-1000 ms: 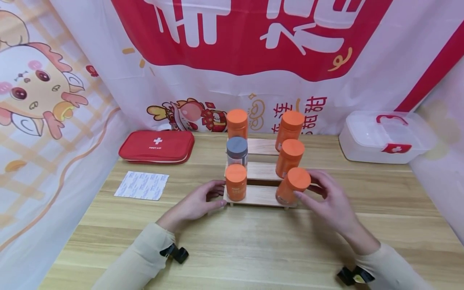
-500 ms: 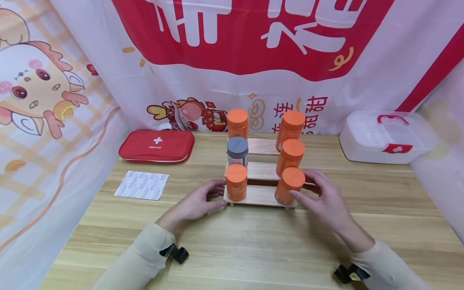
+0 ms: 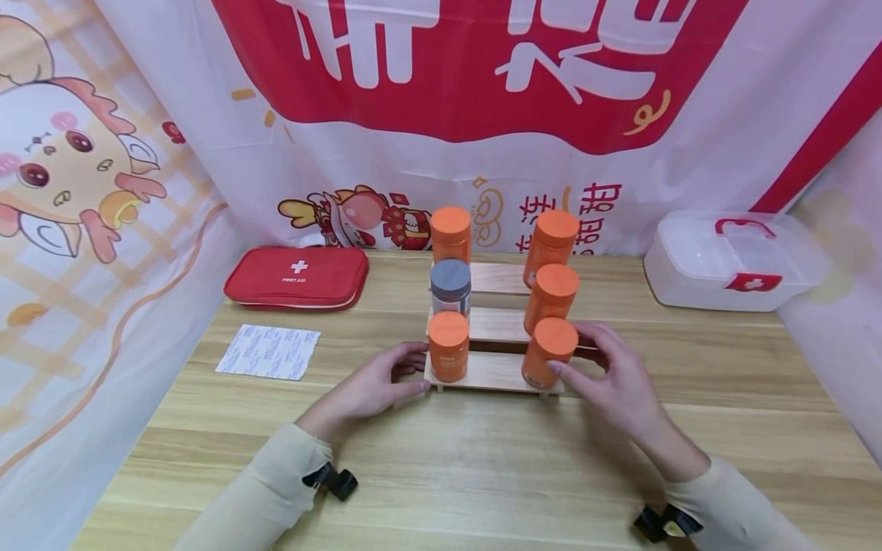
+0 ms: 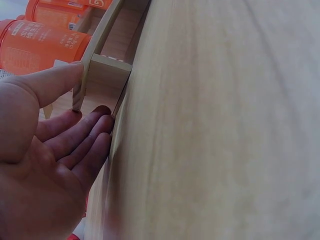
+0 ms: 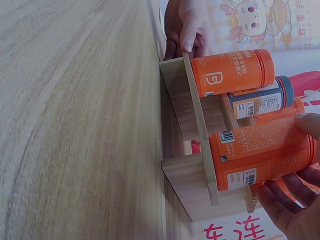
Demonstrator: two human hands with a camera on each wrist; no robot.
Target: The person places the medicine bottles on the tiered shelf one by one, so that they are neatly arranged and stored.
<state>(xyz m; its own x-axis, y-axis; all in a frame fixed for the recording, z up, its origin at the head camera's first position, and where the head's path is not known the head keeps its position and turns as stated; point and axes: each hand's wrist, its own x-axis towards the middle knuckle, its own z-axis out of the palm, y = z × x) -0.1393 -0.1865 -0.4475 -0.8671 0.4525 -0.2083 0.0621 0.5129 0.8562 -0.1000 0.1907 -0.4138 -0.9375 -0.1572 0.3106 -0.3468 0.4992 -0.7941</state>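
Observation:
A stepped wooden rack (image 3: 496, 372) stands on the table, bearing two columns of bottles. At its front right, my right hand (image 3: 617, 386) grips an orange bottle (image 3: 553, 348) between thumb and fingers. That bottle stands upright, its base at the front step in the right wrist view. My left hand (image 3: 375, 383) holds the rack's left end; the left wrist view has the thumb (image 4: 60, 82) and index finger pinching the step's board edge. Another orange bottle (image 3: 449, 352) is on the front step's left, with a grey-lidded bottle (image 3: 451, 287) behind it.
More orange bottles fill the rear steps, such as one at back left (image 3: 451, 233) and one at middle right (image 3: 553, 295). A red first-aid pouch (image 3: 299, 279) and a white printed sheet (image 3: 269, 352) lie left. A translucent box (image 3: 733, 260) stands right, before the hanging cloth.
The orange bottle in my right hand has gone from tilted to upright and shifted slightly left on the front step. My left hand has stayed on the rack.

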